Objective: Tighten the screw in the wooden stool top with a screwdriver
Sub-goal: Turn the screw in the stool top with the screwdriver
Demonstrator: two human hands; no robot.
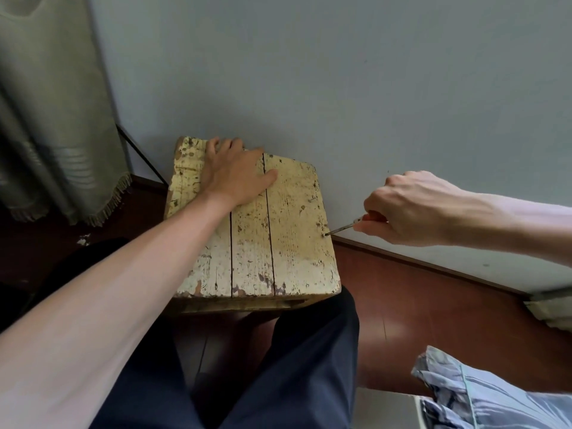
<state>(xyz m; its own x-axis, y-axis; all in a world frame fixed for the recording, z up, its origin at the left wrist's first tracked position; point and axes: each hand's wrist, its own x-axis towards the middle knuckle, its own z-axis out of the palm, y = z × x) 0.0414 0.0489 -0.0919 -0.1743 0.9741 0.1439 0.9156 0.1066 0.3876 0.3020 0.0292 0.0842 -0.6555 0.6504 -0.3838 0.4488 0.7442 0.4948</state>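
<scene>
Head view: the thin-shafted, orange-handled screwdriver (342, 228) is mostly buried in the right hand (411, 209), whose fingers curl tightly round the handle. Only the metal shaft shows, its tip meeting the small screw (325, 234) near the right edge of the worn, cream-painted plank stool top (294, 243). The left hand (235, 178) lies flat on the far planks with its fingers straight. The stool's legs are hidden. It stands on a reddish-brown floor (418, 305) against a pale blue-grey wall (340, 88). A fringed grey-green curtain (46, 119) hangs at left, and crumpled blue cloth (495, 397) is cut off bottom right.
</scene>
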